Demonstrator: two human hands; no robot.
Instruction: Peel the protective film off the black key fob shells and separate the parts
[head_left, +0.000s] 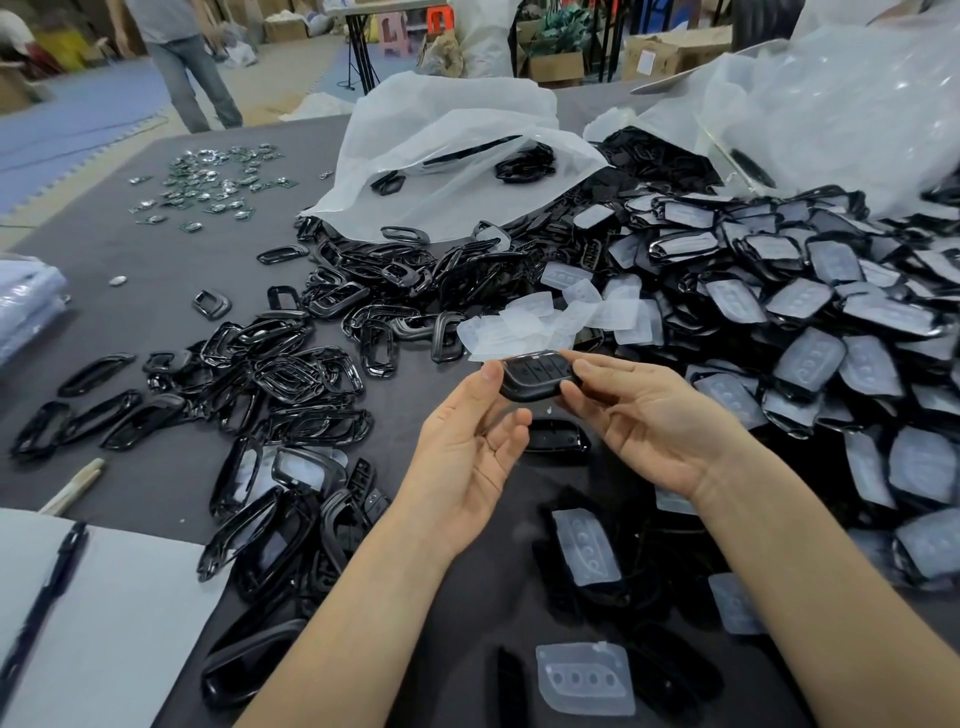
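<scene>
A black key fob shell (535, 378) with button outlines on its face is held above the dark table between both hands. My left hand (467, 447) pinches its left end with thumb and fingers. My right hand (644, 421) grips its right end, thumb on top. Just behind the shell lies a heap of peeled clear films (545, 325). A large pile of film-covered shells (831, 322) spreads to the right. Separated black frames (291, 374) lie scattered to the left. Another black part (558, 441) lies on the table under the hands.
White plastic bags (457, 156) with more parts stand at the back. Small shiny metal pieces (218, 176) are spread at the far left. A notebook (104, 623) with a pen (47, 592) lies at the front left. A person (182, 57) stands on the floor beyond the table.
</scene>
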